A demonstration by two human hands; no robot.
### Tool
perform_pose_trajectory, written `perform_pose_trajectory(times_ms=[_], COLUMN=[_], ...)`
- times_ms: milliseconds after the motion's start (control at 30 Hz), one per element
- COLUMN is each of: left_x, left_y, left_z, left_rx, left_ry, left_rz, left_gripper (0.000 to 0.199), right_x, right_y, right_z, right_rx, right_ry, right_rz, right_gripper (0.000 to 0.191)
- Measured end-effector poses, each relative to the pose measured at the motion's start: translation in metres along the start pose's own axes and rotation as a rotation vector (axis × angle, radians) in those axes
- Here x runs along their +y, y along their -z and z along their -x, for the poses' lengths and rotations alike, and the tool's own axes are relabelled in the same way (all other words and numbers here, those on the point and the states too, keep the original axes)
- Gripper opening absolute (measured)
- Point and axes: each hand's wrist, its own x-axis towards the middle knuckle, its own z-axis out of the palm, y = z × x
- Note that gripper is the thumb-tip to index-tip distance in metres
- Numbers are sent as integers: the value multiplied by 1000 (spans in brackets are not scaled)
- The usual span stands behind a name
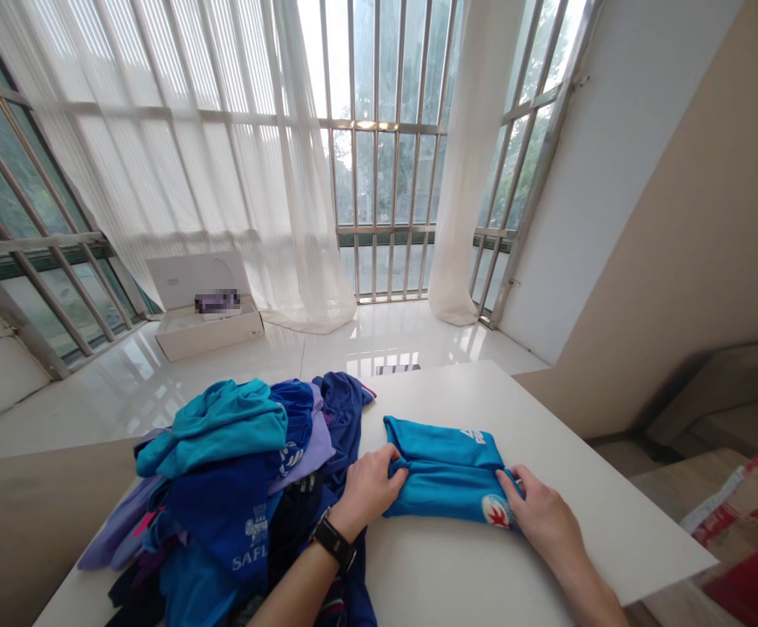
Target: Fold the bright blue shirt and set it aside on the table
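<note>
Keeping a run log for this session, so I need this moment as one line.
left hand: holding folded blue garment | right hand: holding its other end | beside: heap of clothes | on: white table

The boxed purple object (218, 302) — blurred beyond telling.

Your bare left hand (369, 492), your bare right hand (541, 522), a black smartwatch (332, 542) with squarish face and strap, on your left wrist (345, 521)
</note>
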Motion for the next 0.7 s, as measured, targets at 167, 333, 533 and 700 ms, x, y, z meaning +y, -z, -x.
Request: perform_pose_trajectory(times_ms=[167, 333, 533, 700], left_x=[-1, 5, 48, 63], left_y=[-2, 3, 5, -26], left_z=[1, 8, 7, -10], left_rx=[19, 105, 257, 152], left_ry=[-21, -86, -307, -535], left_rz=[17, -115, -366, -247], left_gripper=[13, 17, 27, 55], right_x=[-2, -5, -6, -5], right_y=[2, 4, 4, 3], right_z=[2, 4, 3, 1], right_rx=[-13, -16, -12, 0], right_ry=[-7, -5, 10, 32], right_rz=[-1, -3, -4, 8], right_gripper=[41, 40, 41, 39])
